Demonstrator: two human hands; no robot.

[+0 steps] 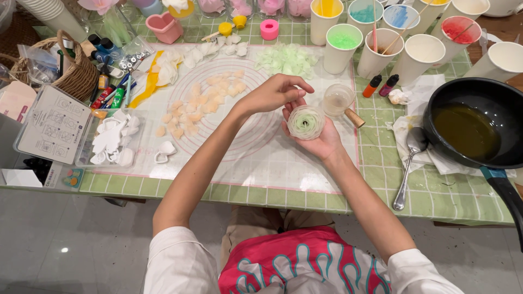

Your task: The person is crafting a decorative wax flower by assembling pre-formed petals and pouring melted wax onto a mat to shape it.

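While the right hand [318, 136] cups the small clear cup with a pale green petal rosette [306, 122] above the surface, the left hand [275, 92] pinches at its rim; too firm a press could crush the petals.

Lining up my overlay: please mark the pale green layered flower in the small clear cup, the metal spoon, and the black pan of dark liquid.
Pale green layered flower in the small clear cup [305, 122], head view, flower centre.
Metal spoon [417, 139], head view, bowl.
Black pan of dark liquid [509, 93], head view, upper rim.
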